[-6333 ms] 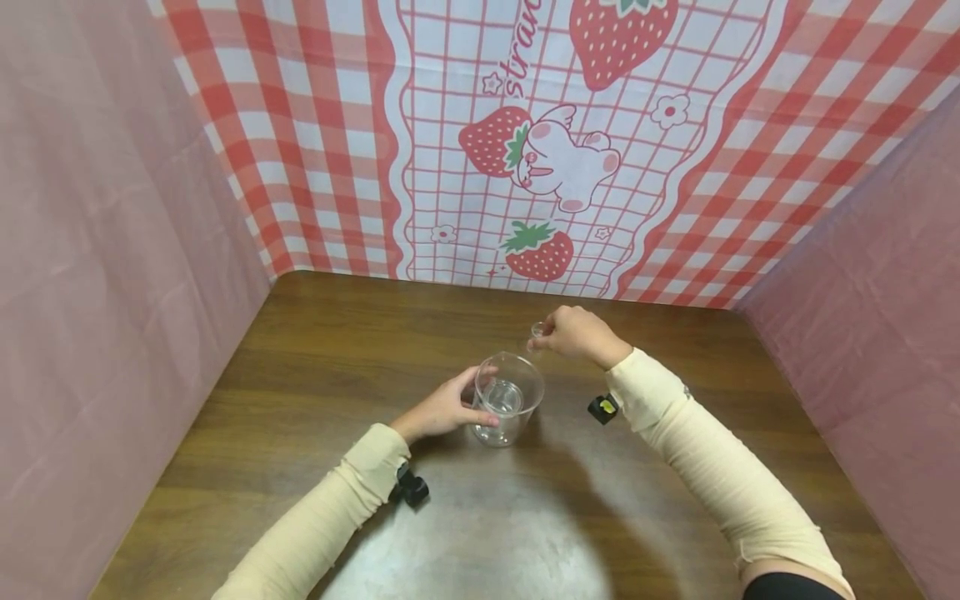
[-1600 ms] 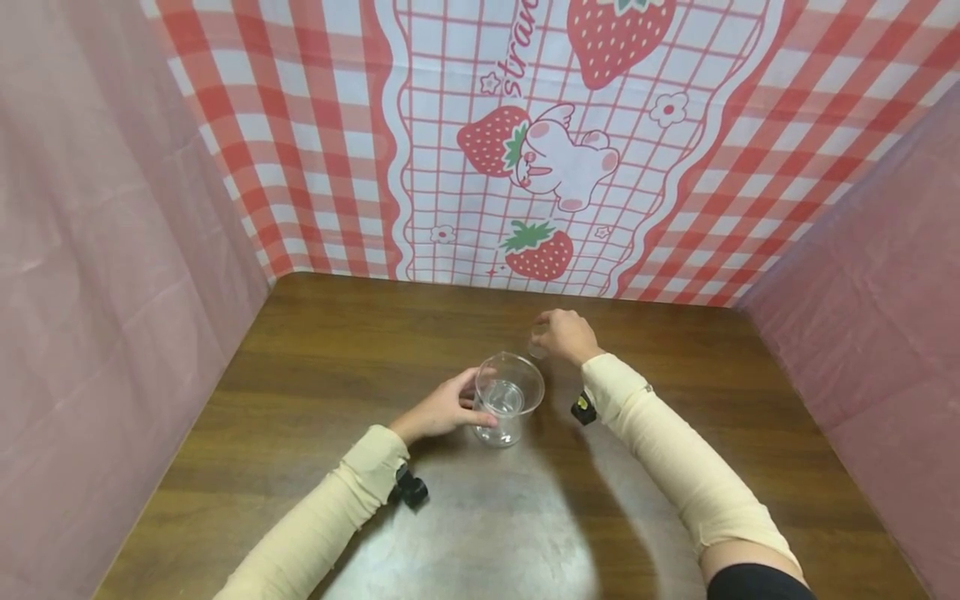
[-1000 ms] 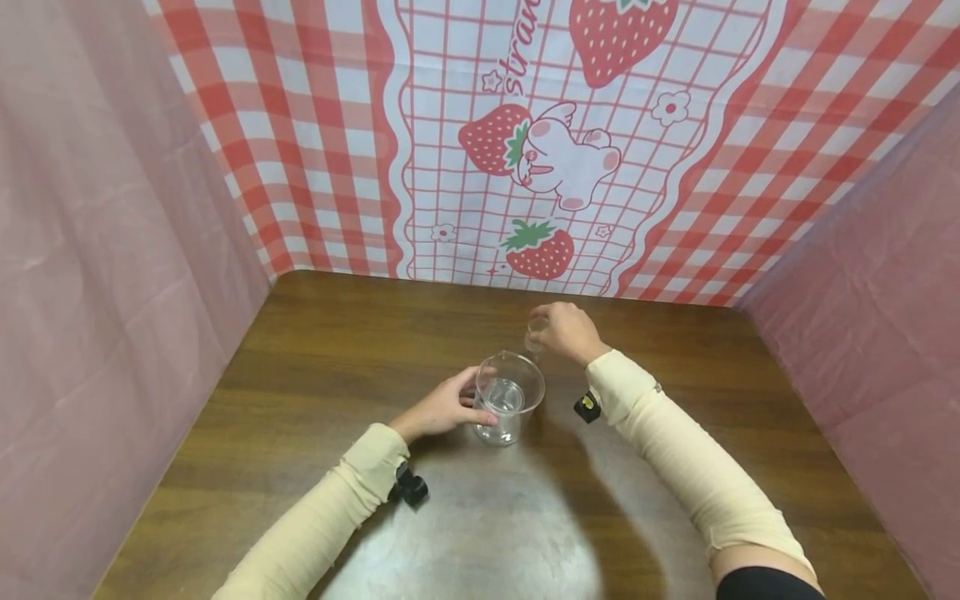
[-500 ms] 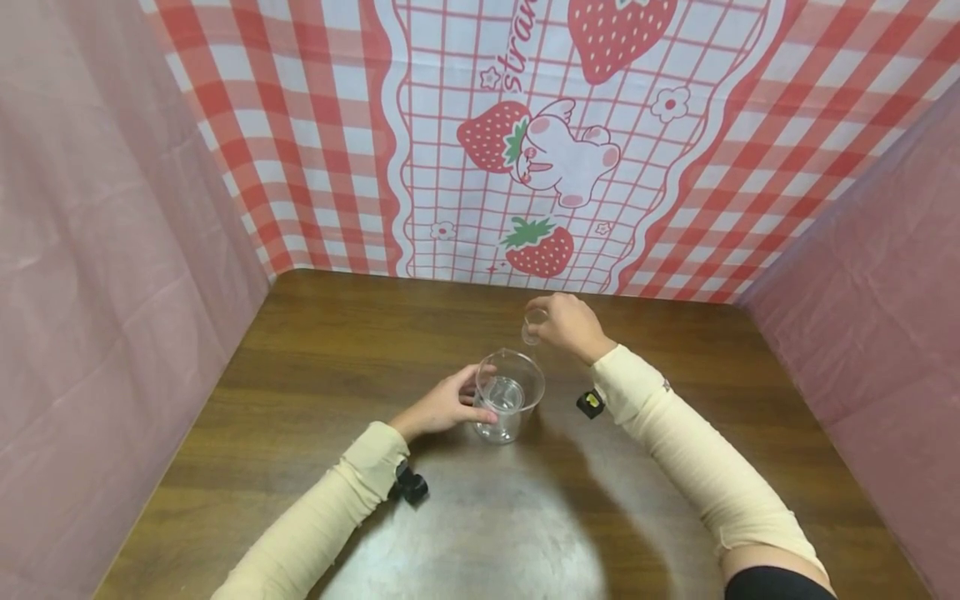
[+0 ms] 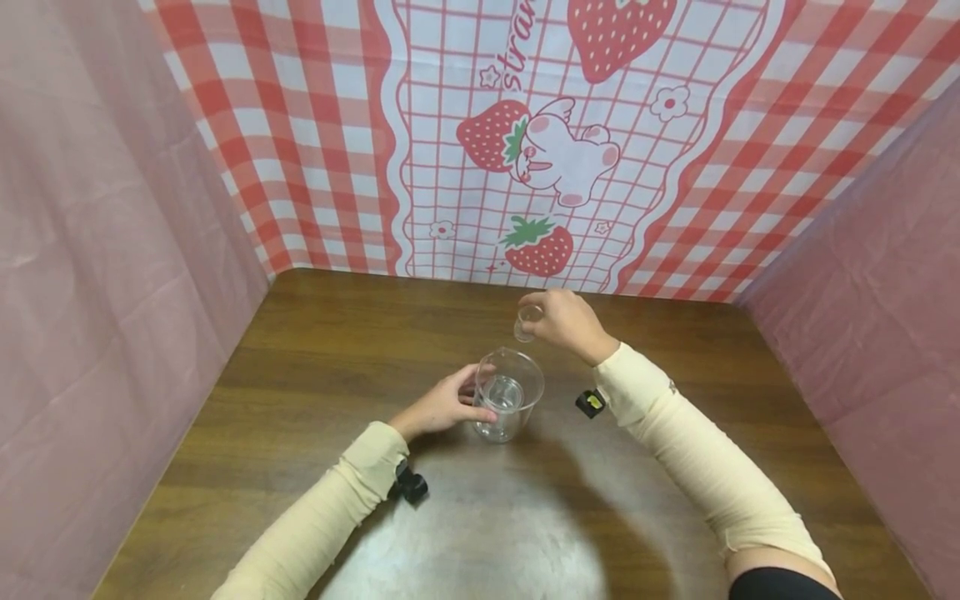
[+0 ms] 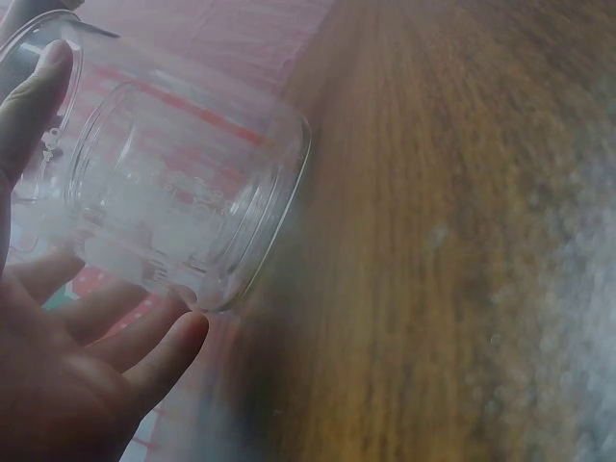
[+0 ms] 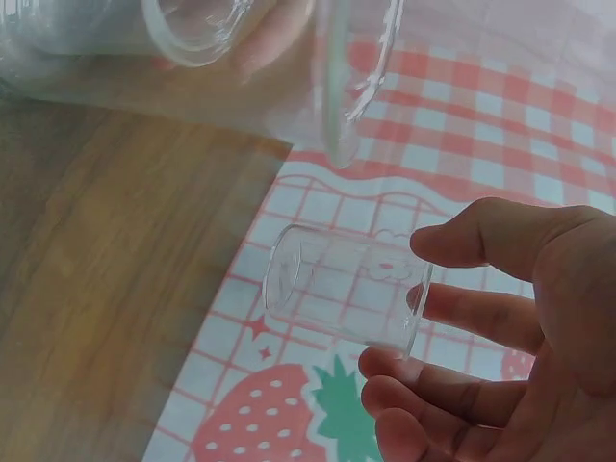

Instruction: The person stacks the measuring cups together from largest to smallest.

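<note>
A large clear beaker [image 5: 528, 407] stands on the wooden table, with a smaller clear glass vessel [image 5: 504, 392] inside it. My left hand [image 5: 442, 406] holds the large beaker from its left side, thumb in front and fingers behind. In the left wrist view the beaker's wall [image 6: 260, 120] shows between thumb and fingers. Beyond its rim, to the upper right, my right hand [image 5: 566, 321] holds a small clear beaker [image 7: 342, 289] by the rim, above the table. Thumb and fingertips pinch that rim in the right wrist view. No contents are discernible in the small beaker.
The brown wooden table [image 5: 330, 333] ends at a red-and-white checked cloth [image 5: 337, 150] at the back. Pink curtains [image 5: 105, 292] hang on both sides. Black wrist cameras [image 5: 408, 485] sit under both wrists.
My right hand, lower near the table 1.6 seconds ago, has risen and moved slightly left with the small beaker. The left hand keeps holding the large beaker in place.
</note>
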A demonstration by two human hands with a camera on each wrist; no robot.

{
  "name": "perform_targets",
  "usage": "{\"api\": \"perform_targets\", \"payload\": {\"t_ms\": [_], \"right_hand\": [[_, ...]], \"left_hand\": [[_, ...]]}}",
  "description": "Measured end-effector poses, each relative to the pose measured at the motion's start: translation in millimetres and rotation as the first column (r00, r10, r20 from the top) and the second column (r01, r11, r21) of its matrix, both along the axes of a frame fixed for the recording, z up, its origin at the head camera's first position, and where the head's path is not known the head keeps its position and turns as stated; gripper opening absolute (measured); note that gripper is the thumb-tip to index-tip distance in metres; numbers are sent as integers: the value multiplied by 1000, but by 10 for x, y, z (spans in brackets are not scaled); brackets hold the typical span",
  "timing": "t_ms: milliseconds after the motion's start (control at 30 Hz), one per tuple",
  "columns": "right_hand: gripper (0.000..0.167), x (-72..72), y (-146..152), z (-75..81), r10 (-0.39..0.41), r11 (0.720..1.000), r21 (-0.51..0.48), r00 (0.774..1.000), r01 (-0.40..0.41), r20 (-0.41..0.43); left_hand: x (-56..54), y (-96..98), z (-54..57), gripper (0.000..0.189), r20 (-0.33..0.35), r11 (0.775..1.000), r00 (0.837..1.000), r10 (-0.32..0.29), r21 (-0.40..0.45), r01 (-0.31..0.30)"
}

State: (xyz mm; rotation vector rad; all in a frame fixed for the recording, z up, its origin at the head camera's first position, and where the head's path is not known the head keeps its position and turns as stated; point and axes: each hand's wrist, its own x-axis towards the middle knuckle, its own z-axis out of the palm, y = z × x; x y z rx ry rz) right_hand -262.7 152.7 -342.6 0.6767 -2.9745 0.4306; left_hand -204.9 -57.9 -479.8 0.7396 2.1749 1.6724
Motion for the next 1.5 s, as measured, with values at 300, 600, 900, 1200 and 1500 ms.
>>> {"api": "perform_targets", "payload": {"t_ms": [300,600,900,1200,1500], "right_hand": [[35,65,-9,98,20,1000,0,999,-20,-30],[35,141,-11,158,42,999,-21,999,-42,-29],[32,185,-53,237,79,996,-35,996,-80,-28],[35,263,-84,300,99,994,-40,995,-98,19],[33,375,-76,344,139,990,-4,990,-139,-7]], "left_hand": [[4,-6,-1,83,5,1000,1000,5,-8,-5],[17,-4,-12,80,9,1000,1000,7,-25,-6],[9,-13,-7,79,-5,1000,1000,0,-10,0],[34,-16,21,76,-5,1000,1000,6,-8,-6],[22,-4,16,79,16,1000,1000,14,-10,-14]]}}
